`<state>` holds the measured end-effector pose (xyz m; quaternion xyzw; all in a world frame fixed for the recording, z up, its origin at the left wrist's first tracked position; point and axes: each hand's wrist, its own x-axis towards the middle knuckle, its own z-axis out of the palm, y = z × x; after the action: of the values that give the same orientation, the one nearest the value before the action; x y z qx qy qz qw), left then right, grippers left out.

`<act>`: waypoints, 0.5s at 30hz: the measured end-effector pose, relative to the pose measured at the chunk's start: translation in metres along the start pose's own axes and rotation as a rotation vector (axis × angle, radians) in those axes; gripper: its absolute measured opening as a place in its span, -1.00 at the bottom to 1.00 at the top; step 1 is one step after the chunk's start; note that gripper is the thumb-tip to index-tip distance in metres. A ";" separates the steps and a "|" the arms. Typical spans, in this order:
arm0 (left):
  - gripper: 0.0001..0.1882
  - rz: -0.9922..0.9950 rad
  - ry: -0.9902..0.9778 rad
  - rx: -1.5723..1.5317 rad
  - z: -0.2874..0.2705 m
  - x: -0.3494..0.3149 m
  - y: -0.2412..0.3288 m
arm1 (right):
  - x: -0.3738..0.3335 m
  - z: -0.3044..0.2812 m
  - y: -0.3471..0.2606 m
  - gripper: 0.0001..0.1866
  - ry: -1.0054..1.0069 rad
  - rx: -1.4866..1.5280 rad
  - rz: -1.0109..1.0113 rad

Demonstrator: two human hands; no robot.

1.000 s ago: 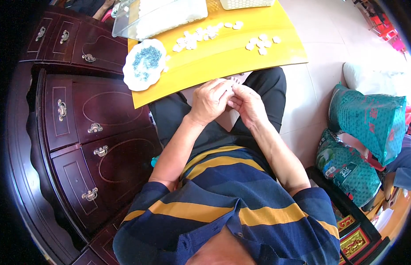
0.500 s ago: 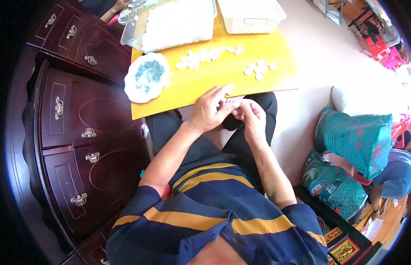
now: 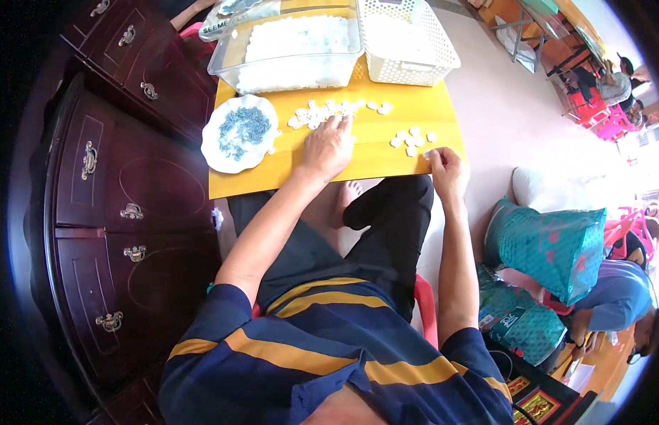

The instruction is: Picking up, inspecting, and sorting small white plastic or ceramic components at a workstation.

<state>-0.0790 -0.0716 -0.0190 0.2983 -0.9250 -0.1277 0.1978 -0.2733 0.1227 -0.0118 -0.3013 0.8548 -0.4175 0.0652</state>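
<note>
My left hand [image 3: 328, 149] reaches over the yellow board, fingers extended downward with the tips at a loose cluster of small white pieces [image 3: 312, 115]. Whether it grips one of them is hidden under the fingers. Closed in a pinch, my right hand [image 3: 450, 172] is at the board's near right edge. A small white piece [image 3: 428, 154] shows at its thumb and fingertip. Just beyond it lies a smaller group of similar white pieces [image 3: 411, 138]. Left of my left hand is a white scalloped plate [image 3: 215, 152] holding many tiny blue-grey bits [image 3: 246, 127].
On the yellow board [image 3: 287, 177], a clear plastic tub [image 3: 230, 76] full of white pieces stands beside a white perforated basket [image 3: 407, 73]. Dark wooden cabinets [image 3: 159, 191] line the left. Teal bags [image 3: 545, 241] and a seated person [image 3: 616, 294] are at right.
My hands were together above my lap and are now apart. The left has moved forward to the white cluster, the right outward to the board's right edge. The view has shifted slightly.
</note>
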 end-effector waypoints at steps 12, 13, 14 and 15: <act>-0.57 0.075 0.069 -0.009 0.009 -0.002 -0.012 | 0.013 0.019 -0.016 -0.77 0.058 -0.188 -0.057; -0.57 0.069 0.074 -0.011 0.010 -0.005 -0.012 | 0.016 0.022 -0.015 -0.77 0.060 -0.170 -0.082; -0.58 0.070 0.076 -0.018 0.008 -0.008 -0.011 | 0.018 0.025 -0.022 -0.77 0.057 -0.173 -0.087; -0.59 0.071 0.078 -0.023 0.007 -0.011 -0.010 | 0.019 0.029 -0.030 -0.80 0.076 -0.138 -0.185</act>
<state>-0.0685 -0.0720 -0.0317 0.2677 -0.9251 -0.1196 0.2413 -0.2643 0.0786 -0.0054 -0.3665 0.8520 -0.3729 -0.0271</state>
